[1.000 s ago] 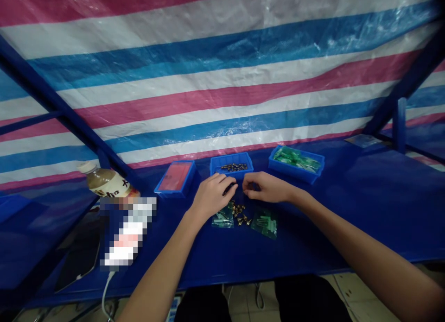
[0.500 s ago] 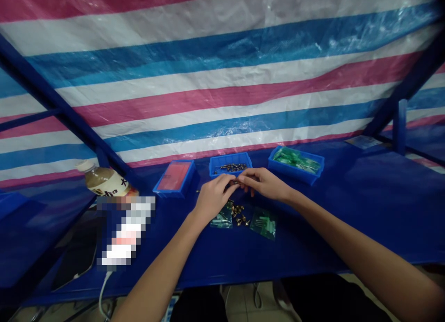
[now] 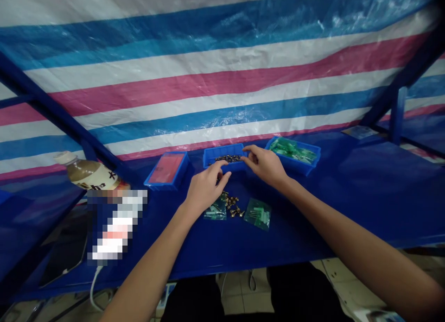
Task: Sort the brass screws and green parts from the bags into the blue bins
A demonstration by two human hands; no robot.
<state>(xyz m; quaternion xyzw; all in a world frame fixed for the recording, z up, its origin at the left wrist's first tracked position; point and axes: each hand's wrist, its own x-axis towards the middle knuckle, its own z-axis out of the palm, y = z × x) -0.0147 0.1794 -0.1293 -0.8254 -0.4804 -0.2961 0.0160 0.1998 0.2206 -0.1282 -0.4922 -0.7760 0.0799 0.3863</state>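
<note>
My left hand (image 3: 207,185) is over the table just in front of the middle blue bin (image 3: 222,152), thumb and fingers apart, nothing visible between them. At the bin's right front corner is my right hand (image 3: 266,164), its fingers curled and its fingertips close together; what they hold, if anything, is too small to make out. Small dark metal screws (image 3: 229,158) lie in that bin. Nearer me, a loose pile of brass-coloured pieces (image 3: 233,206) sits between a clear bag of pale parts (image 3: 216,211) and another bag with green and white parts (image 3: 257,214).
A blue bin with red packets (image 3: 167,168) stands left, and one with green bags (image 3: 294,150) stands right. Further left are a bottle (image 3: 92,173), a blurred-out object with a white cable (image 3: 93,285) and a dark phone-like slab (image 3: 66,252). Striped sheeting (image 3: 208,90) hangs behind.
My hands, together before, have moved apart; the left fingers have opened and my right hand has shifted toward the middle bin. The camera view has shifted slightly.
</note>
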